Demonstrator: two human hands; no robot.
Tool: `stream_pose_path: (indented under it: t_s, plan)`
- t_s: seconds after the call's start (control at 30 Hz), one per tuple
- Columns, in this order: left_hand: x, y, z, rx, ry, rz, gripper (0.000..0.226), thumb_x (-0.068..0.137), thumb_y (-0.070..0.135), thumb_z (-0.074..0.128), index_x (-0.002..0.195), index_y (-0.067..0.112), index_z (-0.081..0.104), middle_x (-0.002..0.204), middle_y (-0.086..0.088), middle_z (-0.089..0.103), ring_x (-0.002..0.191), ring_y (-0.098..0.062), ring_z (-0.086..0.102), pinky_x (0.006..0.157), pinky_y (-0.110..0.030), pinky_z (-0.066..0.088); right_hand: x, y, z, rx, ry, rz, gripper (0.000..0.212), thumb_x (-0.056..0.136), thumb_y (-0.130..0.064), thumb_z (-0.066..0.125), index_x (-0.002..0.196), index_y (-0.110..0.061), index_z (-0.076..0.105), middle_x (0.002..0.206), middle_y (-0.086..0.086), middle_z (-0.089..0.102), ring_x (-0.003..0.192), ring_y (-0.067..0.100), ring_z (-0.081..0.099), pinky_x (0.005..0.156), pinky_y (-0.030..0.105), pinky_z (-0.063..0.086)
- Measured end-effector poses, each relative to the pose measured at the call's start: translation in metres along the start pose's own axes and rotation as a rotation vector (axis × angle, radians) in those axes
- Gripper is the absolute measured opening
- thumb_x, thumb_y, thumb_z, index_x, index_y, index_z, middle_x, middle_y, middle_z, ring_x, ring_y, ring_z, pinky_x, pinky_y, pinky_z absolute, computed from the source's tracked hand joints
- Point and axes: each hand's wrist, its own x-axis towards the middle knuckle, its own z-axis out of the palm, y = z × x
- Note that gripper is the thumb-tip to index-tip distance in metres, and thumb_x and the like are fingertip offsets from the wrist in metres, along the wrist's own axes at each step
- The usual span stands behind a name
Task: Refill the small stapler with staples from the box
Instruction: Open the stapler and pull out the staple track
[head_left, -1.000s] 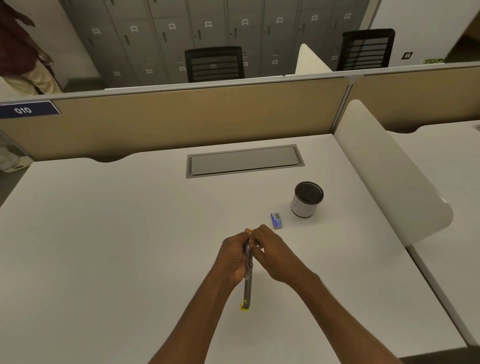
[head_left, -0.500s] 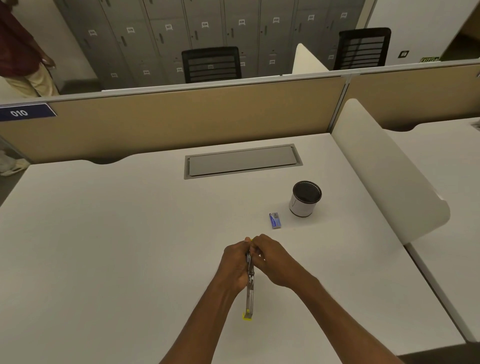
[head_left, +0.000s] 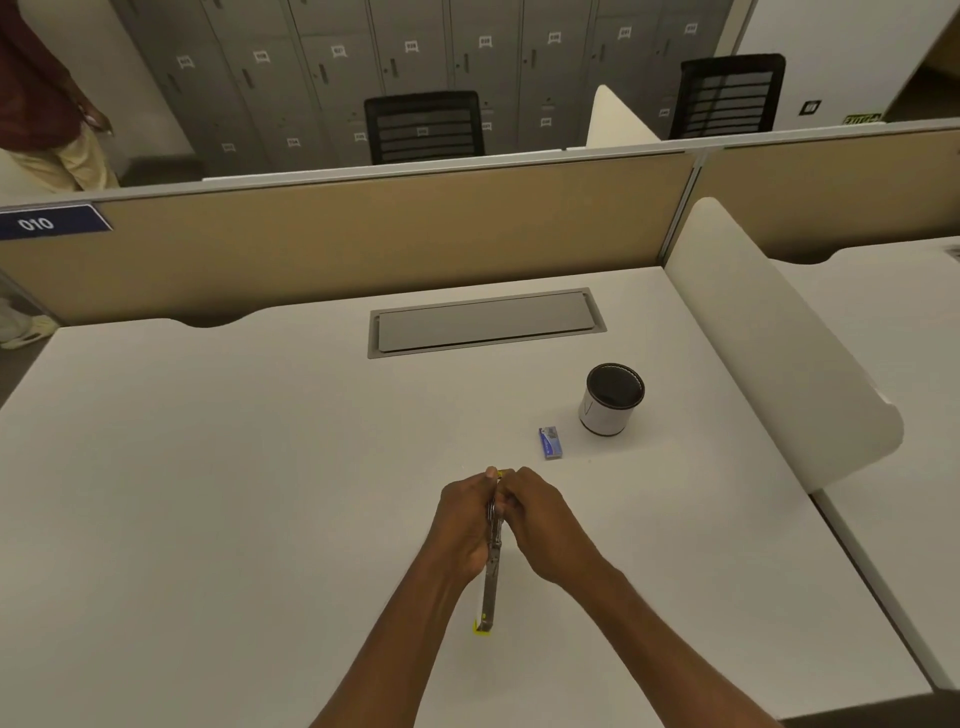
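Note:
The small stapler (head_left: 491, 587) is a slim metal one with yellow ends, swung open lengthwise, its near end resting towards me on the white desk (head_left: 208, 493). My left hand (head_left: 467, 519) grips its far half from the left. My right hand (head_left: 540, 519) pinches the same far end from the right, fingers closed; whether staples are between them is hidden. The small blue staple box (head_left: 550, 442) lies on the desk, beyond and to the right of my hands, apart from them.
A black-and-white cup (head_left: 610, 399) stands right of the box. A grey cable hatch (head_left: 485, 327) is set into the desk's far side. A white divider (head_left: 779, 374) bounds the right, a tan partition (head_left: 363, 244) the back. A person (head_left: 47, 93) stands far left.
Both hands stay closed on the stapler's far end with only small shifts. The view has drifted slightly.

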Motion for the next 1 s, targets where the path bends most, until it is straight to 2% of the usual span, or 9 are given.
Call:
stream_pose_path:
  t_s: [0.1,0.13,0.27,0.4,0.47,0.6,0.7,0.9,1.0]
  plan:
    - [-0.002,-0.002,0.001,0.030,0.011,-0.001,0.037,0.106,0.022,0.055,0.076,0.005,0.070,0.069,-0.011,0.063,0.067,-0.020,0.059,0.065,-0.031,0.049,-0.004,0.000,0.007,0.009,0.025,0.031,0.015,0.100,-0.004,0.047,0.091,-0.004,0.059,0.091,0.011,0.060,0.084,0.024,0.056,0.078,0.032,0.046]
    - [-0.002,-0.004,0.000,0.038,0.012,-0.013,0.037,0.106,0.022,0.055,0.075,0.005,0.069,0.068,-0.010,0.063,0.065,-0.019,0.059,0.065,-0.030,0.049,-0.006,0.001,0.009,0.019,0.023,0.042,0.014,0.100,-0.005,0.048,0.092,-0.004,0.060,0.093,0.012,0.061,0.086,0.027,0.057,0.080,0.035,0.047]
    - [-0.005,-0.006,-0.002,0.024,-0.009,-0.052,0.037,0.106,0.022,0.055,0.078,0.005,0.073,0.068,-0.008,0.069,0.067,-0.019,0.065,0.069,-0.031,0.052,-0.013,0.004,0.009,0.026,0.006,0.037,0.011,0.100,-0.007,0.052,0.098,-0.001,0.060,0.094,0.009,0.060,0.086,0.024,0.057,0.081,0.030,0.047]
    - [-0.005,-0.007,-0.001,0.020,-0.010,-0.064,0.040,0.106,0.025,0.054,0.075,0.008,0.071,0.066,-0.008,0.067,0.068,-0.021,0.061,0.068,-0.033,0.050,-0.011,0.005,0.001,-0.006,-0.017,0.010,0.009,0.100,-0.010,0.052,0.096,-0.006,0.059,0.088,-0.003,0.053,0.075,0.006,0.049,0.072,0.011,0.038]
    - [-0.006,-0.005,0.000,0.036,-0.017,-0.059,0.041,0.106,0.025,0.054,0.073,0.009,0.071,0.064,-0.007,0.067,0.067,-0.021,0.061,0.066,-0.032,0.050,-0.010,0.005,-0.003,-0.026,-0.051,0.005,0.009,0.100,-0.009,0.051,0.093,-0.009,0.057,0.086,-0.005,0.050,0.073,0.003,0.047,0.069,0.010,0.036]
    - [-0.005,0.007,0.005,0.036,-0.035,-0.058,0.040,0.107,0.024,0.052,0.075,0.007,0.068,0.059,-0.005,0.068,0.056,-0.015,0.067,0.054,-0.025,0.057,-0.002,0.000,-0.009,-0.019,-0.077,0.023,0.014,0.102,-0.012,0.047,0.089,-0.018,0.050,0.087,-0.003,0.051,0.072,0.004,0.047,0.068,0.010,0.038]
    - [-0.001,0.025,0.006,0.003,-0.085,-0.078,0.040,0.107,0.023,0.052,0.075,0.006,0.067,0.062,-0.007,0.067,0.061,-0.019,0.067,0.064,-0.030,0.058,0.006,-0.008,-0.013,-0.044,-0.043,0.010,0.016,0.103,-0.014,0.043,0.089,-0.020,0.046,0.088,0.000,0.049,0.073,0.007,0.044,0.068,0.015,0.037]
    - [0.002,0.048,0.007,0.024,-0.086,-0.098,0.043,0.107,0.021,0.053,0.067,0.006,0.061,0.051,-0.004,0.059,0.048,-0.014,0.059,0.055,-0.025,0.054,0.011,-0.021,-0.015,-0.044,-0.021,-0.016,0.008,0.100,-0.008,0.045,0.098,-0.005,0.053,0.094,0.011,0.051,0.084,0.024,0.049,0.081,0.040,0.046]
    - [0.000,0.045,0.006,0.006,-0.074,-0.091,0.042,0.106,0.021,0.054,0.068,0.006,0.064,0.057,-0.007,0.061,0.053,-0.017,0.061,0.061,-0.028,0.056,0.011,-0.016,-0.013,-0.037,-0.072,0.062,0.022,0.103,-0.010,0.046,0.118,0.004,0.053,0.112,0.019,0.056,0.096,0.024,0.051,0.093,0.032,0.043]
